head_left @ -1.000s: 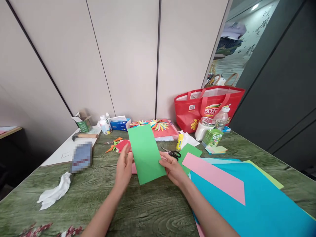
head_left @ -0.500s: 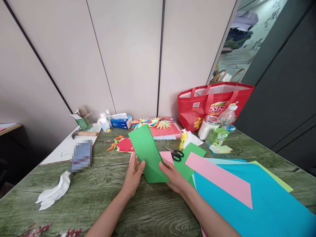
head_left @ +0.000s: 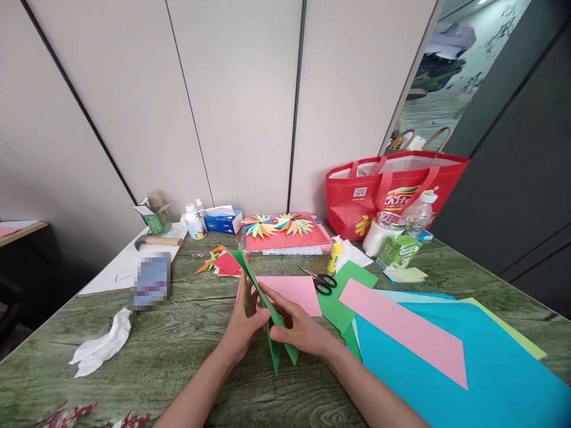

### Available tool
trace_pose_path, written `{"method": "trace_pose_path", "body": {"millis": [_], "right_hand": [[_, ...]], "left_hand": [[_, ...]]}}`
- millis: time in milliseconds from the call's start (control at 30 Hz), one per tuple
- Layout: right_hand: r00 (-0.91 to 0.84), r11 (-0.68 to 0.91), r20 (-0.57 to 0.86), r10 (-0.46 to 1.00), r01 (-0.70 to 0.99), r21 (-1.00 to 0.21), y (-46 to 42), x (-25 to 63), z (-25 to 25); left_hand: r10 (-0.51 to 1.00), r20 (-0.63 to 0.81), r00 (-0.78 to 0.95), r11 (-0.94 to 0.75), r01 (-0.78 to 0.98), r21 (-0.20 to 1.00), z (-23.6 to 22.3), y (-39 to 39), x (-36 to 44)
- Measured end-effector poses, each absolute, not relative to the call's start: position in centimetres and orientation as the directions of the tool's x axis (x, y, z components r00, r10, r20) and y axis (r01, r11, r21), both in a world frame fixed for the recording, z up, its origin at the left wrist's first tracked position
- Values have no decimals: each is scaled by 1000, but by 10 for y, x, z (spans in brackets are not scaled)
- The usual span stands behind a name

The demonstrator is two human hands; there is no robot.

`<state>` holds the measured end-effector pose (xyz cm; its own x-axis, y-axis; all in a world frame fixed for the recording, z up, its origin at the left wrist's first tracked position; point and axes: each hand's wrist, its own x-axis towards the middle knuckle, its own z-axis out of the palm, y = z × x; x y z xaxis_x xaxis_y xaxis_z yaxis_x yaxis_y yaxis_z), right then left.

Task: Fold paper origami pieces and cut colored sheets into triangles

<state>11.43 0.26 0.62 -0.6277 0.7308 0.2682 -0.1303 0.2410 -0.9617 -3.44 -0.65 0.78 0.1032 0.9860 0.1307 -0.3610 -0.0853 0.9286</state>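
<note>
A folded green paper sheet (head_left: 267,312) is held above the table, turned nearly edge-on with its lower edges apart. My left hand (head_left: 244,321) grips its left side, thumb toward me. My right hand (head_left: 298,324) is closed on the right side, its fingers along the outer face and the thumb low near the opening. Behind the hands lies a pink paper sheet (head_left: 292,292). Just right of it, black-handled scissors (head_left: 323,283) rest partly on another green paper (head_left: 350,291).
A long pink strip (head_left: 405,330) lies over large blue paper (head_left: 486,345) at right. A glue stick (head_left: 335,257) stands behind the scissors. Paper stars (head_left: 294,224) sit on a red packet (head_left: 285,241). Left are a hammer (head_left: 163,240) and crumpled tissue (head_left: 102,345).
The green paper has turned from facing me broadly to nearly edge-on and dropped lower, its two layers spreading at the bottom. The view has shifted slightly left.
</note>
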Motion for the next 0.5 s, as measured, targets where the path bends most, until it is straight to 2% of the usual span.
{"method": "trace_pose_path", "body": {"millis": [167, 400, 500], "right_hand": [[-603, 209, 274, 749, -177, -962, 3, 117, 8], [-571, 233, 255, 780, -113, -966, 4, 122, 9], [-567, 181, 246, 786, -169, -969, 4, 123, 11]], "left_hand": [[978, 138, 159, -63, -403, 913, 11, -6, -34], [968, 85, 237, 19, -403, 915, 17, -10, -35], [963, 74, 257, 46, -432, 901, 19, -10, -36]]}}
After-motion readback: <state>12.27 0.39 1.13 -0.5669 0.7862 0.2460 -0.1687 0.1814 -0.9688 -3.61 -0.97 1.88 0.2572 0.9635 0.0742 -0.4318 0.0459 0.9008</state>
